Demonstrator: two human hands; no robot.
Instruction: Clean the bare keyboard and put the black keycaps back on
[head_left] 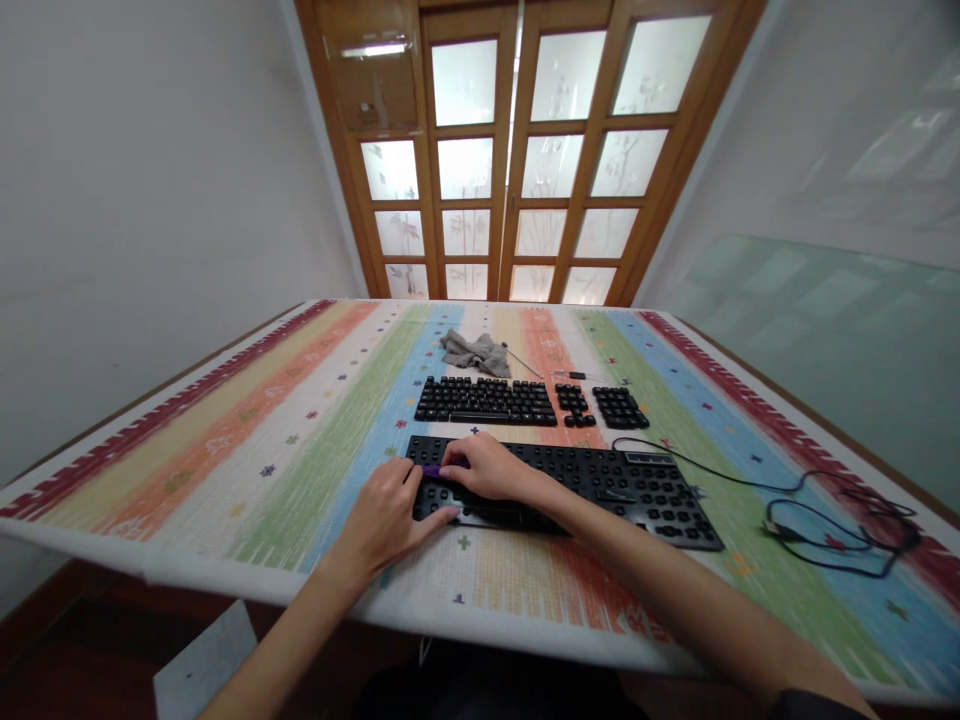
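Observation:
A black keyboard frame (637,488) with its keycaps removed lies near the table's front edge. My left hand (386,520) grips its left end, thumb on the front edge. Over the frame's left part my right hand (491,466) is closed on a small purple tool (433,470), whose tip touches the frame. Behind the frame the removed black keycaps (486,400) are laid out in keyboard order, with two smaller groups (619,406) to their right.
A striped multicoloured cloth (247,440) covers the table. A grey rag (475,352) and a thin metal tool (523,362) lie at the back. The keyboard's black cable (832,520) coils at the right. Wooden glass doors (517,150) stand beyond.

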